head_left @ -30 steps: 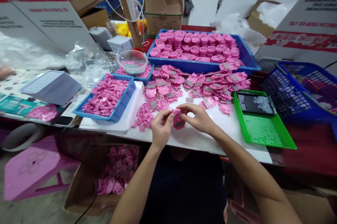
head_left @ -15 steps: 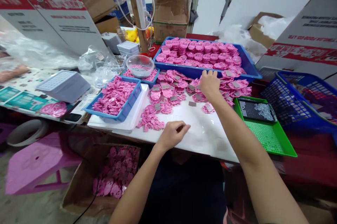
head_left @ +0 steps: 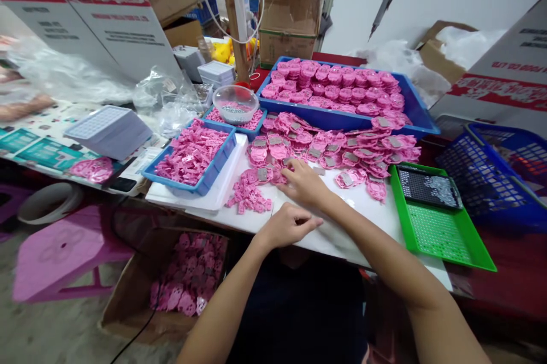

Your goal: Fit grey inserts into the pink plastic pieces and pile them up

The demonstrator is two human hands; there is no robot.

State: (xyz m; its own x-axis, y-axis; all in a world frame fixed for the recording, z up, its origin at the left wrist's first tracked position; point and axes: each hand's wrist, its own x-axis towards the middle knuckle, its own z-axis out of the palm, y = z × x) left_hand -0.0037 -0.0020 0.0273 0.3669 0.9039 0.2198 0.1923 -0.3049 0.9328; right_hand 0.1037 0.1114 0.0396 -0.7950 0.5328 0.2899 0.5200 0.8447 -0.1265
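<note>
Your right hand (head_left: 303, 184) lies open-fingered on the pink shells (head_left: 277, 153) spread across the white table (head_left: 367, 207). Your left hand (head_left: 287, 226) rests curled at the near edge, contents unclear. Pinch one shell cleanly, clear of its neighbours.

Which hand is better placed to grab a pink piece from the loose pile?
Right: the right hand lies at the loose pink pieces, while the left hand sits curled nearer the table edge.

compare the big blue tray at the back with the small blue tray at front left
The big blue plastic tray is wider than the small blue plastic tray. The big tray holds round pink pieces in neat stacks; the small tray holds a loose pink heap. Both are blue.
</note>
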